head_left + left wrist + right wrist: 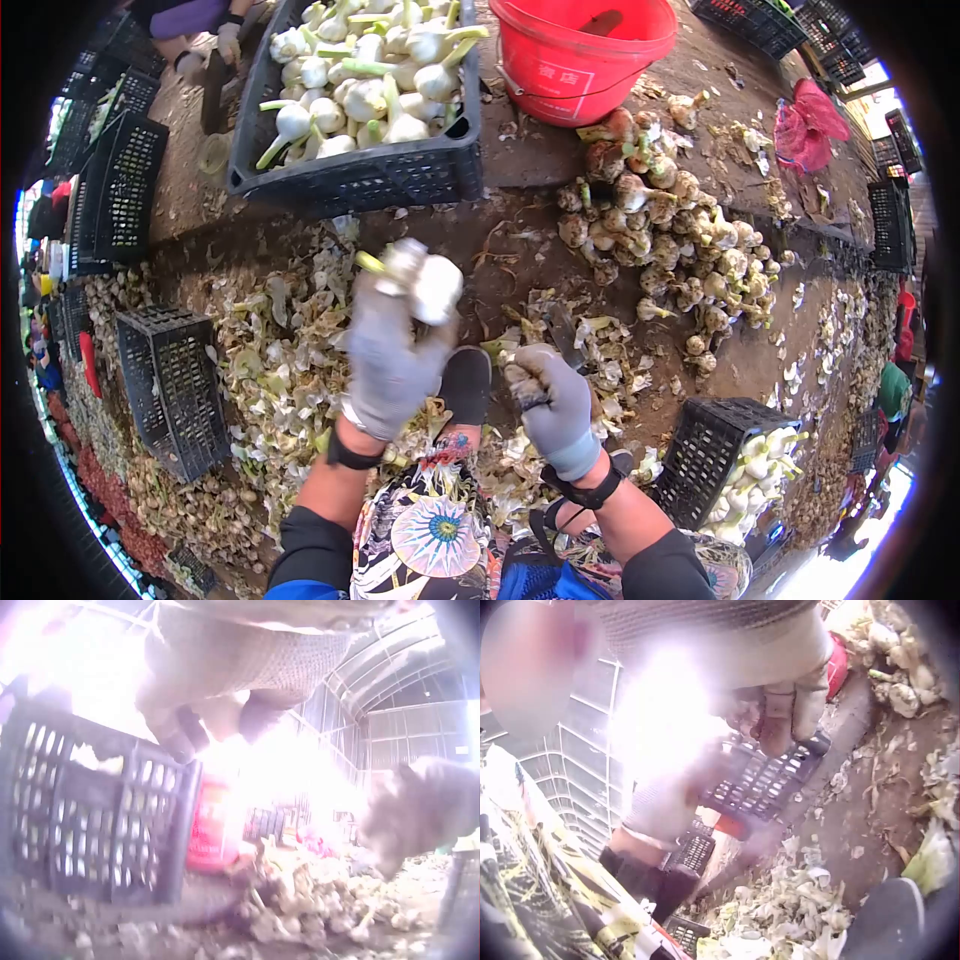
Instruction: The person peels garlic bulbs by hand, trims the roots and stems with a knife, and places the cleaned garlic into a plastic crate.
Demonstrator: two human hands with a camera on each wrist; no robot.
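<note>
My gloved left hand (390, 345) grips white garlic bulbs (435, 290) with a short green stem, raised above the husks in the head view. The left wrist view is washed out and shows that glove's bent fingers (180, 739). To the right, my gloved right hand (555, 405) is held with its fingers (780, 720) curled in. A dark grey, blade-like tool (565, 333) juts out past its knuckles; its lower end is hidden by the hand. Beyond the left hand stands a black crate (355, 185) heaped with trimmed garlic.
A red bucket (560, 75) stands beside the crate. Untrimmed garlic (690, 250) lies piled at right. Husks (290, 370) cover the ground near my shoes. Black crates stand at left (172, 390) and lower right (705, 450), the latter tipped with garlic. Another person's gloved hand (229, 42) shows at top left.
</note>
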